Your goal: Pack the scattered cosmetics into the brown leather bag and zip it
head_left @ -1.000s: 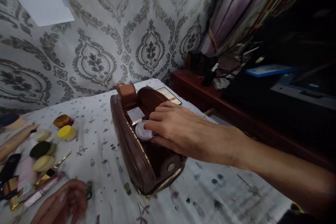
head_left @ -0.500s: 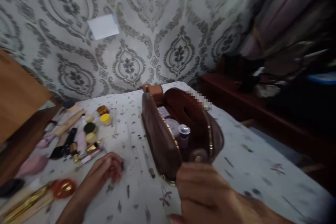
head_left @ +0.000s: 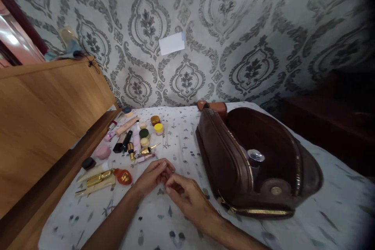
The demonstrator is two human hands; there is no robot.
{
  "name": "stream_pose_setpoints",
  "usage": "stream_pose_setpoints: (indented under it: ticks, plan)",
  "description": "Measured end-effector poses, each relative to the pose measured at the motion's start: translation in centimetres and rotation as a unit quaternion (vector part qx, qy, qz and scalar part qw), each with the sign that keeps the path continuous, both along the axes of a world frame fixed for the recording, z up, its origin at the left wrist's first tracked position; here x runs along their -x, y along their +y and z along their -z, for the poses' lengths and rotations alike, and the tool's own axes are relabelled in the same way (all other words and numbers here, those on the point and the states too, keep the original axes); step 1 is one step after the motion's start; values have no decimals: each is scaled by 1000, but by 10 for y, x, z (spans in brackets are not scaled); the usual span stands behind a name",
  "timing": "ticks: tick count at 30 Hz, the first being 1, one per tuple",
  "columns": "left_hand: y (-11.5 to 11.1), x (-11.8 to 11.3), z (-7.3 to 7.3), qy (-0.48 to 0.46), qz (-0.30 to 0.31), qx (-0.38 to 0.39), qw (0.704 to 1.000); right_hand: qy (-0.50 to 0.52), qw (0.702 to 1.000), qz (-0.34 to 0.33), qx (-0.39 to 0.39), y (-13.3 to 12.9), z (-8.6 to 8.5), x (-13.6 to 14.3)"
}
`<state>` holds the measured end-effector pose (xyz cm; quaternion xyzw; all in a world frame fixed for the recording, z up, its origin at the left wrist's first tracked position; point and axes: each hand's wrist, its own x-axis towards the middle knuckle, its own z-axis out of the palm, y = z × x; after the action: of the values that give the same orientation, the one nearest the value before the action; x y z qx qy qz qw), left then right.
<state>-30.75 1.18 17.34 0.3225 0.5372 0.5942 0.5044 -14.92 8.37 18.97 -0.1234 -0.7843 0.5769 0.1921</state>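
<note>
The open brown bag (head_left: 222,156) lies to the right of both your hands, nearer your right hand (head_left: 190,199), its long axis running away from you towards the wall (head_left: 212,50). Your right fingers, partly curled, meet your loosely curled left hand (head_left: 158,174); whether either grips anything you cannot tell. Count one bag, one silver-topped container (head_left: 256,156) visible inside, one yellow-lidded jar (head_left: 158,128) and one orange bottle (head_left: 123,177).
</note>
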Motion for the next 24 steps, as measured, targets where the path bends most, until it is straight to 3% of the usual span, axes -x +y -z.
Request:
stream_pose_setpoints:
  ticks: [3, 5, 8, 11, 15, 19, 24]
  plan:
    - [-1, 0, -1, 26, -35, 4, 999, 11, 987, 8, 160, -5, 6, 23]
    - [-2, 3, -4, 41, -61, -3, 997, 20, 977, 28, 212, -7, 13, 31]
    - [-5, 15, -16, 168, -131, -1, 977, 39, 978, 47, 201, -8, 24, 30]
    - [-5, 41, -35, 323, -195, 18, 926, 36, 986, 22, 162, -10, 32, 24]
    - [11, 91, -55, 447, -255, 52, 856, 28, 993, 1, 113, -13, 32, 20]
    - [34, 129, -53, 516, -257, 121, 808, 29, 995, -4, 95, -13, 31, 19]
    - [50, 149, -37, 538, -219, 172, 795, 30, 995, -2, 97, -12, 32, 19]
